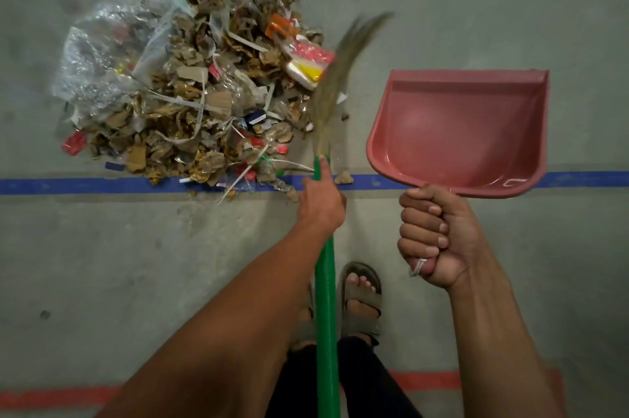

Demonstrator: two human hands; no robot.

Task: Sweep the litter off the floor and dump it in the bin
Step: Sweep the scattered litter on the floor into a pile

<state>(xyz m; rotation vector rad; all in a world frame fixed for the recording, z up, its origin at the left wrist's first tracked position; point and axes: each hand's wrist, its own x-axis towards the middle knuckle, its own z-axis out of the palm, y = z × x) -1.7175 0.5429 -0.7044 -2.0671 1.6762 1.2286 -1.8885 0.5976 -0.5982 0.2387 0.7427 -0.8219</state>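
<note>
A big pile of litter [190, 77], made of cardboard scraps, clear plastic bags, paper strips and coloured wrappers, lies on the grey floor at upper left. My left hand [321, 203] grips the green handle of a broom [326, 298]. Its index finger lies along the handle. The blurred straw bristles [340, 77] sit at the pile's right edge. My right hand [434, 233] holds the handle of a pink dustpan [466, 131], which hangs empty to the right of the broom. No bin is in view.
A blue tape line [85, 185] crosses the floor under the pile's near edge. A red tape line [58, 397] runs near the bottom. My sandalled foot [360, 295] stands between my arms. Bare concrete floor [476, 9] lies beyond the dustpan.
</note>
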